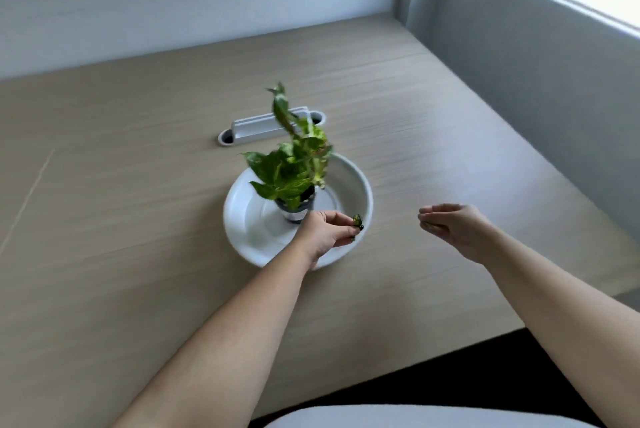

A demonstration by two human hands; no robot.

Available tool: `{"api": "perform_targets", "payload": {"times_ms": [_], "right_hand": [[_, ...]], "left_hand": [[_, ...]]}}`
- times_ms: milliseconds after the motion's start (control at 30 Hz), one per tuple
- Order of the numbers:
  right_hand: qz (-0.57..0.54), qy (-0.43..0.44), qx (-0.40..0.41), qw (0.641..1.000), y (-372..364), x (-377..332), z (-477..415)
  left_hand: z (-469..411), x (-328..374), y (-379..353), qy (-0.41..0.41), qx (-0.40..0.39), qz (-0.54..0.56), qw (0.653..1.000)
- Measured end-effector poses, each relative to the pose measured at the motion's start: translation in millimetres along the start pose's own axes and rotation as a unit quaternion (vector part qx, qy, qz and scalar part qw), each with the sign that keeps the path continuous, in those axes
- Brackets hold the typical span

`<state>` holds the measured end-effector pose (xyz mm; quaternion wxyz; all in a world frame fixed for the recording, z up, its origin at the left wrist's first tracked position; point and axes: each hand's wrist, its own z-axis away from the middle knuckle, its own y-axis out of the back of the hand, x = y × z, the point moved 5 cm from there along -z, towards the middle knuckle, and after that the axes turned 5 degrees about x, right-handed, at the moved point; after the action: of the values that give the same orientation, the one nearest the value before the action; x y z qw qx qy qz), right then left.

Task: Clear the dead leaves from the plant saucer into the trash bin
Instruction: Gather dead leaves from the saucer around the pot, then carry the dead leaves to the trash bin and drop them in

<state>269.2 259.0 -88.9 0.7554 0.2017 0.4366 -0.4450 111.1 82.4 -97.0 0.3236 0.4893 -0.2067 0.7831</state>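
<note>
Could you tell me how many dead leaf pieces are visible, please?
2: a dark leaf pinched by the left hand over the saucer rim, and a leaf scrap in the right hand beside the saucer. Others may be hidden.

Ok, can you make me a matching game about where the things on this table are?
Things:
1 potted plant
2 left hand
3 right hand
4 cable port

Places:
A behind the saucer, set into the table
B pinching a small leaf over the saucer
C standing in the saucer
D cupped above the table, right of the saucer

Pairs: 1-C, 2-B, 3-D, 4-A
</note>
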Motion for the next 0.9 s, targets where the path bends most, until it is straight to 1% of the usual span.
{"api": "perform_targets", "payload": {"times_ms": [133, 233, 300, 433, 500, 567, 667, 767, 800, 900], "right_hand": [[-0.030, 0.027, 0.048, 0.998, 96.6, -10.4, 17.4], [-0.049, 0.042, 0.107, 0.992, 203.4, -5.3, 46.5], [-0.040, 0.038, 0.154, 0.987, 276.7, 5.7, 71.6], [-0.048, 0.024, 0.284, 0.957, 445.2, 41.2, 144.0], [-0.054, 0.005, 0.338, 0.940, 512.7, 68.7, 180.6], [-0.042, -0.026, 0.383, 0.923, 564.9, 102.7, 214.5], [-0.038, -0.081, 0.418, 0.904, 603.6, 160.1, 244.9], [-0.063, -0.132, 0.424, 0.894, 616.7, 220.3, 253.3], [-0.069, -0.152, 0.427, 0.889, 617.4, 241.9, 253.6], [-0.072, -0.211, 0.425, 0.877, 608.4, 293.4, 250.1]], "left_hand": [[5.2, 12.9, -101.4, -0.014, -0.078, -0.047, 0.996], [24.1, 13.8, -210.9, -0.019, -0.149, -0.097, 0.984], [41.9, 6.9, -283.7, -0.021, -0.190, -0.128, 0.973], [87.0, -20.3, -441.4, -0.043, -0.269, -0.214, 0.938], [106.9, -39.4, -504.0, -0.047, -0.305, -0.237, 0.921], [127.1, -61.7, -557.9, -0.047, -0.338, -0.272, 0.900], [147.2, -105.3, -610.7, -0.027, -0.379, -0.336, 0.862], [149.0, -158.6, -641.1, -0.003, -0.399, -0.401, 0.825], [145.1, -179.9, -646.1, 0.007, -0.402, -0.422, 0.813], [122.8, -234.2, -640.2, 0.040, -0.377, -0.478, 0.792]]}}
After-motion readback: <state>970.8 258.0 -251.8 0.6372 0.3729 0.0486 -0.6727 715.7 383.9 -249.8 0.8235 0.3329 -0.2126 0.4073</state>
